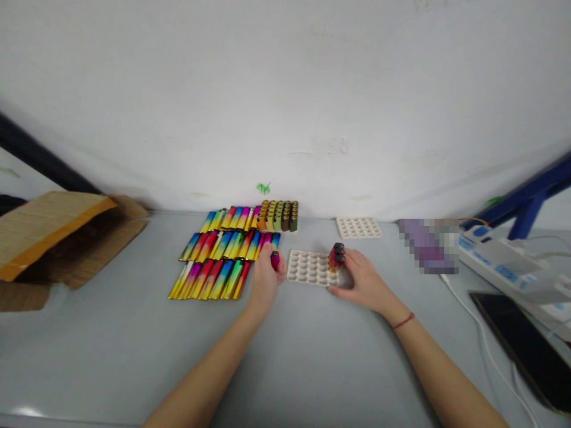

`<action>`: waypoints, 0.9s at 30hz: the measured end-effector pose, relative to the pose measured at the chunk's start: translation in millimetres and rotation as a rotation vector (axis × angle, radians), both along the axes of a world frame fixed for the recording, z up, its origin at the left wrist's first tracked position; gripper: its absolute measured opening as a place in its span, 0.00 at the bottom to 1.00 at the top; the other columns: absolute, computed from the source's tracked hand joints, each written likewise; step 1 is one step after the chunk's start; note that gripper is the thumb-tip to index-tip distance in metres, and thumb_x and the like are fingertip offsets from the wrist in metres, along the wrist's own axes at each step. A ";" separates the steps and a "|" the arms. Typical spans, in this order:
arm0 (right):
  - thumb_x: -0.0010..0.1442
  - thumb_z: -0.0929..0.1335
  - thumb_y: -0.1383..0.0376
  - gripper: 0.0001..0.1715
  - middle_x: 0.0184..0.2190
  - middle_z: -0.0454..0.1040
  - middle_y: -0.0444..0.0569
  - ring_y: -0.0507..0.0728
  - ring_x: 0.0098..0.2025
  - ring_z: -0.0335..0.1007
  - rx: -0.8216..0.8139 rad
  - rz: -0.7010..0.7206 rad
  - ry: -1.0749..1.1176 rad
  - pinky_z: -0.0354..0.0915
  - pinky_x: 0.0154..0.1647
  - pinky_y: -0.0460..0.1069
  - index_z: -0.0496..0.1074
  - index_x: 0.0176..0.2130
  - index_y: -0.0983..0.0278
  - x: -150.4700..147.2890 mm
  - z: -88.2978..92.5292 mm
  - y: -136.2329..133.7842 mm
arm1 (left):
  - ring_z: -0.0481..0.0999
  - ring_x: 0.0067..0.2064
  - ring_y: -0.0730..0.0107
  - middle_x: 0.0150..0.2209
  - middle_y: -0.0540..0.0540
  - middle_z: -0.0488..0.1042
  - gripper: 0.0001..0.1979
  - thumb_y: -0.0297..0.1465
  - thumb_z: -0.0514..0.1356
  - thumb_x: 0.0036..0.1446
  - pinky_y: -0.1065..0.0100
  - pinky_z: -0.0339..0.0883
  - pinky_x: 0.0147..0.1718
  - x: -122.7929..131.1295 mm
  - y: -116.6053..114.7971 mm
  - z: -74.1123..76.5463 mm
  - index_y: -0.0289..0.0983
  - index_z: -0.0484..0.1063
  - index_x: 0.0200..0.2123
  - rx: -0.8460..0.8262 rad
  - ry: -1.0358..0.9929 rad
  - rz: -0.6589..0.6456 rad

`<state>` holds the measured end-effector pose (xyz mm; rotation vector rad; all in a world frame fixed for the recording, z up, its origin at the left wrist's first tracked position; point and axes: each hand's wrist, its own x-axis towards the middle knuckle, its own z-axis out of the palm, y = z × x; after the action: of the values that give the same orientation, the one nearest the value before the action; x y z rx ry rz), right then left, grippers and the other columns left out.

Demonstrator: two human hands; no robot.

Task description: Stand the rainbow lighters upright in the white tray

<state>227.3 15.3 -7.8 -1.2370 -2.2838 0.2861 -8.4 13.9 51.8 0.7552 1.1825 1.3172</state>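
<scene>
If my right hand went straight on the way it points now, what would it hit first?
Most likely the dark-topped tubes standing at the right end of the pale cavity tray; your right hand seems to touch them, though exact contact is unclear.

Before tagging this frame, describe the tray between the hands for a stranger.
On the gray table, look between the left hand and right hand. There lies the white dimpled tray; unlike its lookalike near the wall, it has dark-topped tubes at its right edge.
</scene>
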 end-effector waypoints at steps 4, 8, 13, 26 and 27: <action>0.53 0.73 0.52 0.43 0.57 0.68 0.62 0.70 0.58 0.64 0.004 0.001 0.002 0.61 0.60 0.66 0.61 0.61 0.64 0.1 -0.6 0.1 | 0.46 0.14 0.80 0.11 0.55 0.47 0.28 0.51 0.50 0.56 0.73 0.41 0.15 1.4 -0.5 -2.0 0.39 0.53 0.11 -0.008 -0.005 0.033; 0.54 0.73 0.52 0.43 0.58 0.68 0.62 0.70 0.59 0.64 0.018 0.007 -0.001 0.60 0.61 0.66 0.60 0.62 0.65 0.4 -1.4 0.5 | 0.46 0.14 0.80 0.11 0.55 0.48 0.26 0.47 0.49 0.56 0.74 0.40 0.14 3.2 -0.3 -2.0 0.39 0.54 0.11 -0.005 -0.040 0.052; 0.54 0.73 0.52 0.43 0.58 0.68 0.62 0.69 0.58 0.64 0.014 0.012 -0.003 0.61 0.60 0.65 0.60 0.62 0.65 -0.2 -0.4 0.5 | 0.46 0.13 0.80 0.10 0.55 0.47 0.24 0.41 0.46 0.57 0.74 0.40 0.14 4.5 -1.6 3.1 0.39 0.54 0.10 -0.045 -0.086 0.061; 0.54 0.73 0.51 0.43 0.58 0.68 0.62 0.69 0.59 0.64 0.012 0.008 0.001 0.60 0.61 0.65 0.61 0.61 0.66 0.1 -0.6 0.6 | 0.45 0.15 0.81 0.12 0.56 0.47 0.29 0.54 0.50 0.52 0.76 0.42 0.15 6.2 -8.5 13.6 0.38 0.54 0.12 -0.068 -0.136 -0.123; 0.54 0.73 0.51 0.43 0.58 0.68 0.62 0.69 0.59 0.64 0.013 0.009 0.002 0.60 0.61 0.65 0.61 0.61 0.66 -0.1 -0.3 0.6 | 0.45 0.15 0.81 0.12 0.56 0.46 0.29 0.54 0.50 0.52 0.76 0.42 0.15 6.2 -8.5 13.1 0.38 0.54 0.12 -0.074 -0.134 -0.133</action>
<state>227.2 15.9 -8.1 -1.2203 -2.2864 0.2756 -2.1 5.4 64.9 0.6694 1.0505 1.1889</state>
